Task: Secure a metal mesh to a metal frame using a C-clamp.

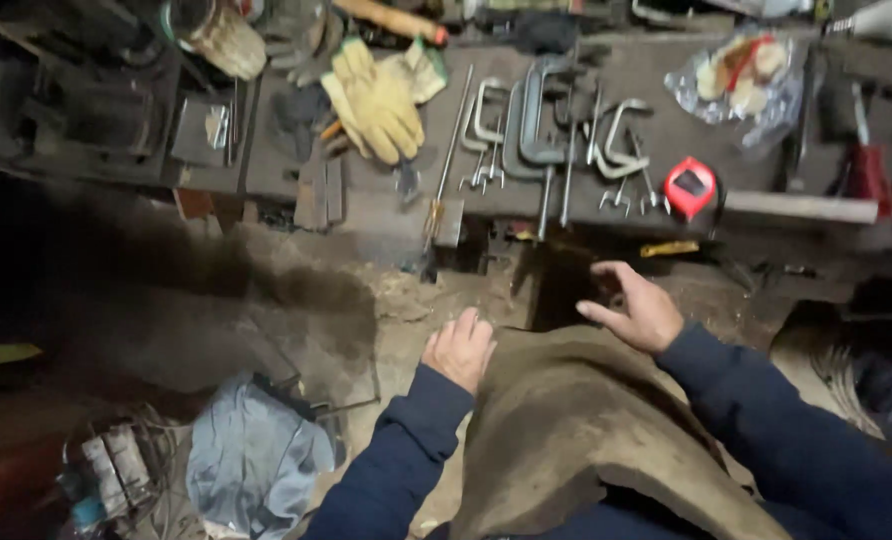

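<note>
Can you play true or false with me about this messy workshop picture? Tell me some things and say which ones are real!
1. The yellow work gloves are lying on the workbench. True.
2. The left hand is holding a hammer. False: it rests on the brown leather apron and holds nothing.
3. The red tape measure sits near the bench's front edge, right of the metal clamps. True.
4. The right hand is wearing a glove. False: it is bare, open, with fingers spread.
5. A blue-grey cloth lies on the floor at the lower left. True.
</note>
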